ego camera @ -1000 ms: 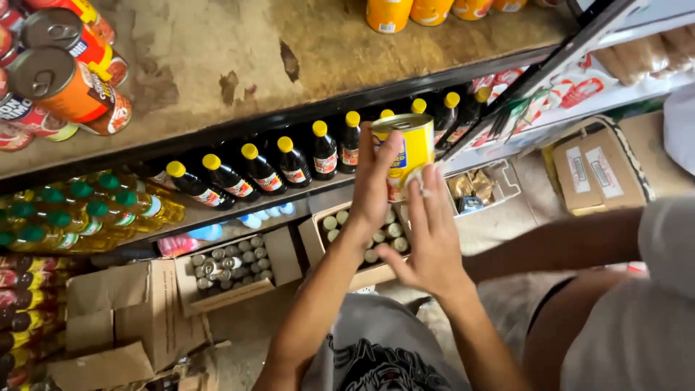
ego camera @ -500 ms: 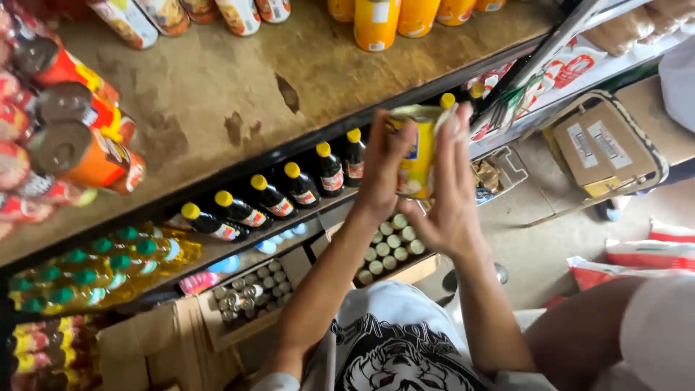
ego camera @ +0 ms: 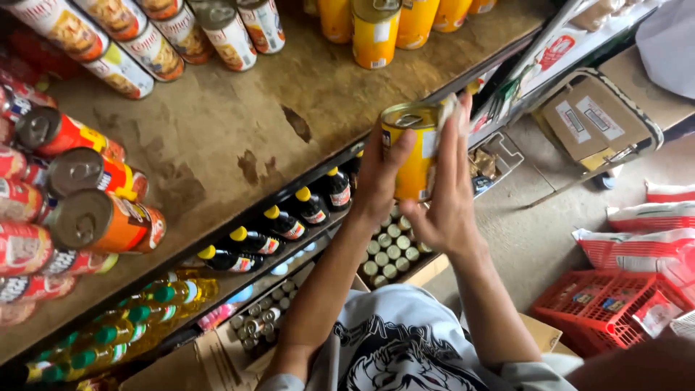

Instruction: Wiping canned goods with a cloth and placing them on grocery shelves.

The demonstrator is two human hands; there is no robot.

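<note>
Shelf [ego camera: 239, 123] of bare brown wood fills the upper left; red cans [ego camera: 101, 221] lie stacked at 9 o'clock, orange cans [ego camera: 376, 29] at 12; dark bottles [ego camera: 282, 224] w/ yellow caps on the rack below; left hand [ego camera: 380, 177] & right hand [ego camera: 445, 195] both grasp a yellow can [ego camera: 413, 156], upright, centre frame, just off the shelf edge; cloth [ego camera: 449, 108] under right fingertips.

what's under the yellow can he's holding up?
Below the yellow can: a box of small cans on the floor and dark bottles on the lower shelf. Both hands, left hand and right hand, cover part of the box.
</note>
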